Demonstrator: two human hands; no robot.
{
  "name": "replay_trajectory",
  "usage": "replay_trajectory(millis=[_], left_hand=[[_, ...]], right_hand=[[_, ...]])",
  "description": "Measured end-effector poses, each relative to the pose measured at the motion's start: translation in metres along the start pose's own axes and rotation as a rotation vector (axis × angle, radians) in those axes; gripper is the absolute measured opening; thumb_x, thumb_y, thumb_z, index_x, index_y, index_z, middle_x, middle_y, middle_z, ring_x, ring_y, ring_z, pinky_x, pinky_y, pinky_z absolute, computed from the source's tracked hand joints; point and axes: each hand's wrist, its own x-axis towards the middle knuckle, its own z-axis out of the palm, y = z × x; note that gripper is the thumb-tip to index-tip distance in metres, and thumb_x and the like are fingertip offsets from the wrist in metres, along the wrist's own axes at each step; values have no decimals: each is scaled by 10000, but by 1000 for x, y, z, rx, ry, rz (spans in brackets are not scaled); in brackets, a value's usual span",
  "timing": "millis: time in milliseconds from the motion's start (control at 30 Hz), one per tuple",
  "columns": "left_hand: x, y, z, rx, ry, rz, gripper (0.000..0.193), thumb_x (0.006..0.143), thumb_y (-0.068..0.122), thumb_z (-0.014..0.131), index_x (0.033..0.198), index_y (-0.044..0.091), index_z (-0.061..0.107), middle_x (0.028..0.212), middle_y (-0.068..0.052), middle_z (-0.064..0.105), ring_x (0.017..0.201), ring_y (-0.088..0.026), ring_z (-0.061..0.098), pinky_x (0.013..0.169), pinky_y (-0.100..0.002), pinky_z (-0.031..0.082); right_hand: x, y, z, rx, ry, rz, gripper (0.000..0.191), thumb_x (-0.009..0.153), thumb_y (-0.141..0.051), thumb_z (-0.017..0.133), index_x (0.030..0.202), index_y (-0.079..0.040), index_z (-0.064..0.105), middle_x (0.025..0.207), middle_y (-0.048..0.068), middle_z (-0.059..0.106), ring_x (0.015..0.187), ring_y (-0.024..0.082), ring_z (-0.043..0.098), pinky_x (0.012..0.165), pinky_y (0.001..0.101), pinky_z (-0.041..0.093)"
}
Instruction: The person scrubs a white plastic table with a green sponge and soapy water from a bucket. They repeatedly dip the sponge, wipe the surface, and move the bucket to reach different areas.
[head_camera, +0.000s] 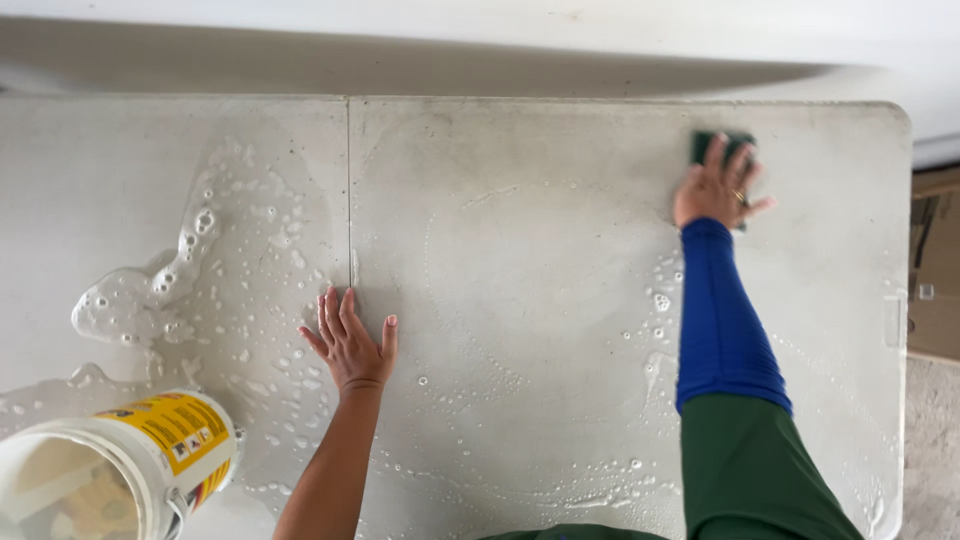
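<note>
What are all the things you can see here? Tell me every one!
White plastic folding table: one, off-white, fills the view, centre seam.
Soapy water puddle: one, clear and bubbly, on the table's left part.
White plastic bucket with yellow label: one, lower left corner.
Dark green scrubbing pad: one, far right of the table, under the right hand.
Brown cardboard: right edge, beside the table.
Left hand: bare, flat on the table by the seam.
Right hand: blue sleeve, pressing on the pad.
</note>
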Motion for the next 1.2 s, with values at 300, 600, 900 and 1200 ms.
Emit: replay_trajectory(millis=[300, 600, 900, 1200], left_hand=[[0, 5, -1, -8, -17, 6, 800, 945, 645, 463, 1533, 117, 331, 1660, -112, 247, 1566, -298, 166, 1232, -661, -17], [-1, 1, 1, 14, 22, 34, 803, 979, 637, 465, 1558, 98, 330, 1675, -141, 262, 1577, -323, 170, 1232, -682, 9], [-1, 6, 0, 43, 6, 19, 809, 946, 630, 481, 1548, 114, 321, 1656, -125, 258, 1561, -329, 170, 1218, -685, 23], [-1, 5, 2, 42, 12, 11, 818, 947, 620, 500, 1574, 127, 325, 1670, -113, 256, 1570, -318, 183, 1226, -698, 13]], right_hand=[[-208, 0, 96, -123, 60, -408, 848, 980, -420, 563, 1650, -168, 108, 1703, 178, -37, 1558, 390, -76, 1125, 777, -81], [-189, -152, 110, -37, 157, -915, 605, 1035, -382, 477, 1618, -348, 318, 1703, 56, 249, 1572, 359, 203, 1144, 795, 129], [-101, 7, 50, 28, 32, -85, 665, 1043, -379, 325, 1662, -230, 136, 1713, 162, 15, 1544, 438, -38, 1134, 761, -74], [-121, -145, 98, -45, 57, -910, 563, 1056, -418, 349, 1614, -352, 308, 1710, 89, 174, 1562, 404, 114, 1155, 777, 67]])
